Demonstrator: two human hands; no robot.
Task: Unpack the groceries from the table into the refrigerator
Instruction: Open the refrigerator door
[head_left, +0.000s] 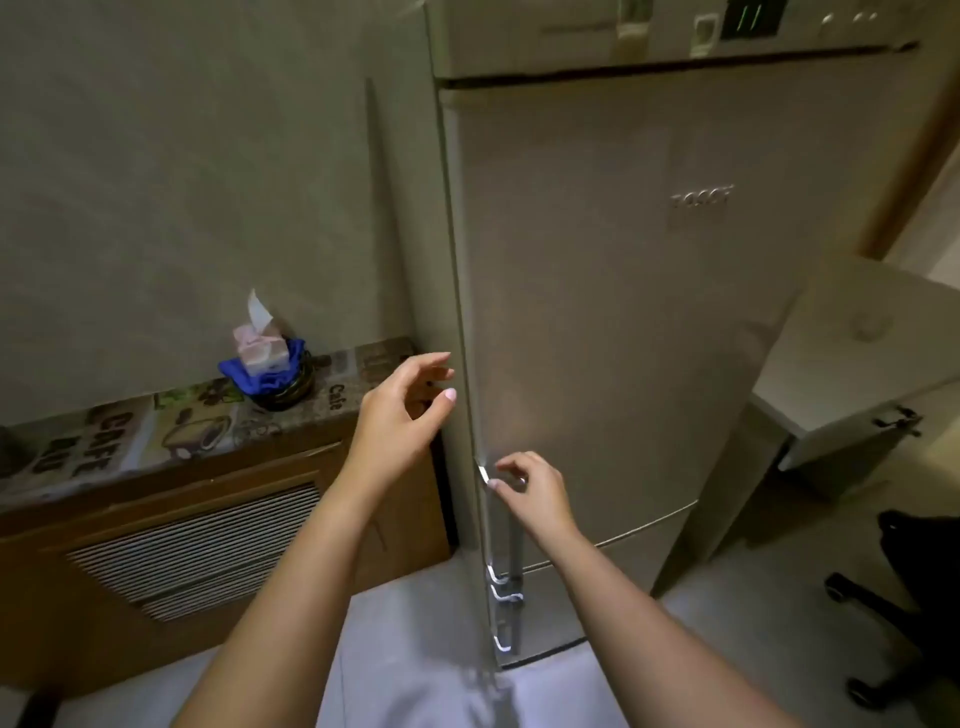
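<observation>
A tall silver refrigerator (623, 291) fills the middle and right of the head view, with its doors closed. A vertical metal handle (493, 525) runs down the left edge of the main door. My right hand (530, 493) curls its fingers around the top of that handle. Just left of the door's edge, my left hand (400, 415) hovers with fingers apart and holds nothing. No groceries are in view.
A low wooden cabinet (218, 545) with a slatted front stands left of the fridge, its top covered by a printed cloth (130, 436). A tissue box on blue fabric (265, 358) sits there. A white counter (857, 353) and a black chair base (893, 623) are at right.
</observation>
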